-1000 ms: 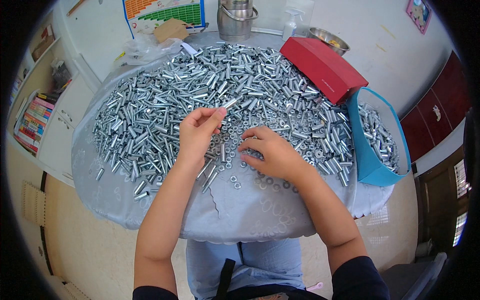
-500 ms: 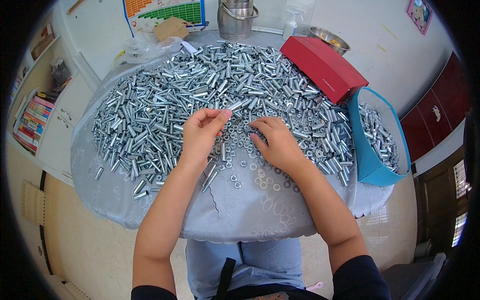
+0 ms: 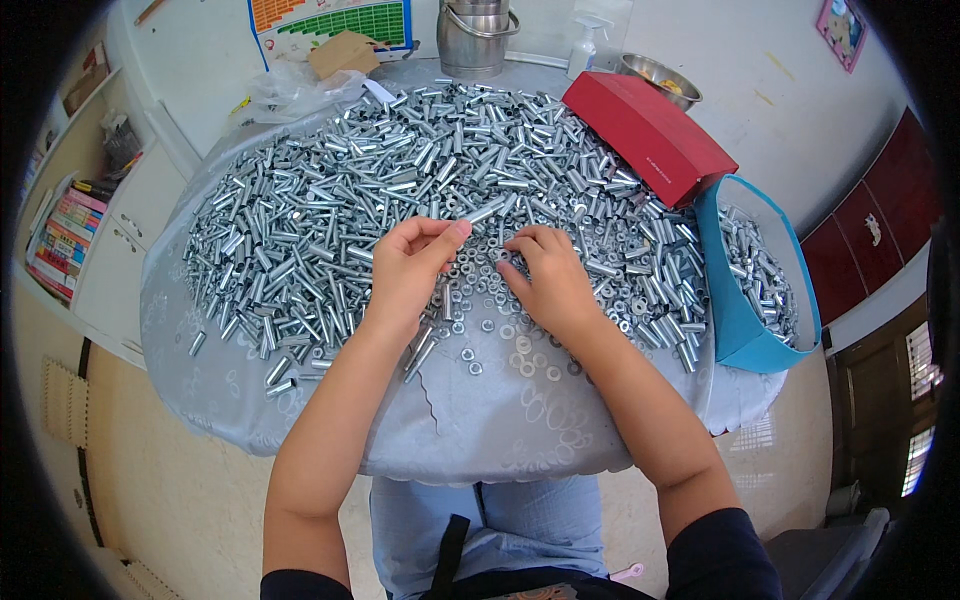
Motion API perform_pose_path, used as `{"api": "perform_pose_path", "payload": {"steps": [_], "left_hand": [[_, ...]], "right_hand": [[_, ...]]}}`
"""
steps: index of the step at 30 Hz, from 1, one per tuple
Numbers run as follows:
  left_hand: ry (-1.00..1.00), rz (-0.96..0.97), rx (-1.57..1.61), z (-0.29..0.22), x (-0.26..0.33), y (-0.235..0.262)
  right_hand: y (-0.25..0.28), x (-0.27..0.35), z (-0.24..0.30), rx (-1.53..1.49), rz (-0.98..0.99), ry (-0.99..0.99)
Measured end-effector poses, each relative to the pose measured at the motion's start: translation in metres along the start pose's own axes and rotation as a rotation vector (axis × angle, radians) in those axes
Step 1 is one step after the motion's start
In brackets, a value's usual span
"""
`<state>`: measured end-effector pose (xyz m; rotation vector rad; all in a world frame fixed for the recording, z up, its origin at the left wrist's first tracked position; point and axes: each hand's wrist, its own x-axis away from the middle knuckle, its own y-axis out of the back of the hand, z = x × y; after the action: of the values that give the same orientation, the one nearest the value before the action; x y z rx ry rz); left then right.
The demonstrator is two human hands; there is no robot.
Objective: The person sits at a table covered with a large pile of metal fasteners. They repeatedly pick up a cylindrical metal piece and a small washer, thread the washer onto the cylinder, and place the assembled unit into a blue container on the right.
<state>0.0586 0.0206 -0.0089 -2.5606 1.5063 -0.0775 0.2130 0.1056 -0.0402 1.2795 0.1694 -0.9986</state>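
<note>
A shiny metal sleeve anchor (image 3: 487, 210) points up and to the right from my left hand (image 3: 405, 272), pinched between thumb and forefinger. My right hand (image 3: 556, 285) is just to the right, its fingers bent down at the edge of the pile. A small metal nut (image 3: 503, 256) shows between that thumb and forefinger. Loose nuts (image 3: 470, 270) lie in the gap between the two hands. Around and beyond them spreads a big heap of metal sleeves and bolts (image 3: 340, 190). Flat washers (image 3: 523, 345) are scattered nearer me, below my right hand.
A red box (image 3: 650, 135) borders the heap at the back right. Beside it stands a blue fabric bin (image 3: 745, 345) holding more metal parts. A steel pail (image 3: 472, 45), spray bottle (image 3: 583, 50), metal bowl (image 3: 660, 75) and plastic bag (image 3: 290, 95) line the table's far side.
My left hand has shifted slightly right with the sleeve anchor. The right thumb and forefinger have drawn closer together over the nuts.
</note>
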Motion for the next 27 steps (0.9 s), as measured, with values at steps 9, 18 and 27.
{"api": "perform_pose_path", "payload": {"steps": [9, 18, 27], "left_hand": [[-0.013, 0.025, 0.014, -0.0019, 0.0025, -0.0018], [-0.013, 0.032, 0.023, -0.0018, 0.0037, -0.0028], [-0.001, 0.033, 0.018, -0.0014, 0.003, -0.0024]], "right_hand": [[-0.0005, -0.0028, 0.0014, 0.011, -0.019, -0.045], [0.0019, -0.0032, 0.004, 0.026, 0.002, -0.054], [0.0042, -0.0039, 0.0067, -0.084, -0.038, -0.018]]}}
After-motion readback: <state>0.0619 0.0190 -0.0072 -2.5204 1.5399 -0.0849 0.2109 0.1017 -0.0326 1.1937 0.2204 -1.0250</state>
